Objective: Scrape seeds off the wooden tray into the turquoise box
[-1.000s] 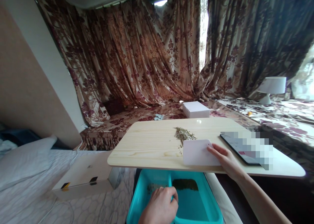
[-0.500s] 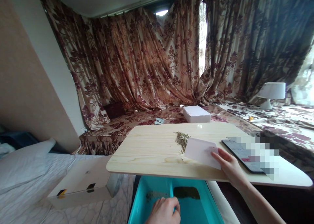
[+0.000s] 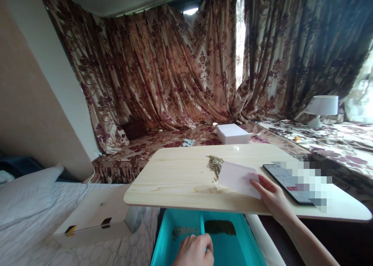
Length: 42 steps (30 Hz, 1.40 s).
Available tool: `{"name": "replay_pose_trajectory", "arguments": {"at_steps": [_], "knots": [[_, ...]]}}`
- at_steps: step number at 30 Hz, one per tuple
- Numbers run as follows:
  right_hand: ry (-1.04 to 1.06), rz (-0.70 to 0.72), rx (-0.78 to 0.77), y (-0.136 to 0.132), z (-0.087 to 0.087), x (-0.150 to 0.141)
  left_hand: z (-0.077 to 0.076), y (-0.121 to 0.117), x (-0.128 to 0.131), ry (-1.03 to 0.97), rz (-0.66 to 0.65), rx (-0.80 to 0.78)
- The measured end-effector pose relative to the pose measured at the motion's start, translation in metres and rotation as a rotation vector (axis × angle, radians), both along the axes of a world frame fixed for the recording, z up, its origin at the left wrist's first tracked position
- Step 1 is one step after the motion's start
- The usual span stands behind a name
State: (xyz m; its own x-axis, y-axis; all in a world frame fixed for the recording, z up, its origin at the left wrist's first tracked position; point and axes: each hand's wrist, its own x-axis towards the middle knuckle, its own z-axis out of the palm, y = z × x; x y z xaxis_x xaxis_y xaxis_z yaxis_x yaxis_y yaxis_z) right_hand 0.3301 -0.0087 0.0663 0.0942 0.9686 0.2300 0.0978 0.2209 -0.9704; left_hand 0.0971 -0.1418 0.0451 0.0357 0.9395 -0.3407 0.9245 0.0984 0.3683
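A person's right hand (image 3: 269, 196) pinched a white card (image 3: 239, 179) beside small greenish grains (image 3: 215, 166) on a pale wooden table (image 3: 175, 176), while the left hand (image 3: 196, 251), fingers curled, hovered over a divided turquoise bin (image 3: 253, 242) below the table's near edge, its grip impossible to tell.

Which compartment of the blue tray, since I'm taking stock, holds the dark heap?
The right compartment: its dark heap lies at the far end. The left compartment shows only a thin scatter.
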Motion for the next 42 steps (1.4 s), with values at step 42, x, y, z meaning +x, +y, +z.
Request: {"name": "replay_pose_trajectory", "arguments": {"at_steps": [42], "knots": [[0.099, 0.036, 0.057, -0.004, -0.007, -0.022, 0.002, -0.008, -0.008, -0.095, 0.049, 0.030]]}}
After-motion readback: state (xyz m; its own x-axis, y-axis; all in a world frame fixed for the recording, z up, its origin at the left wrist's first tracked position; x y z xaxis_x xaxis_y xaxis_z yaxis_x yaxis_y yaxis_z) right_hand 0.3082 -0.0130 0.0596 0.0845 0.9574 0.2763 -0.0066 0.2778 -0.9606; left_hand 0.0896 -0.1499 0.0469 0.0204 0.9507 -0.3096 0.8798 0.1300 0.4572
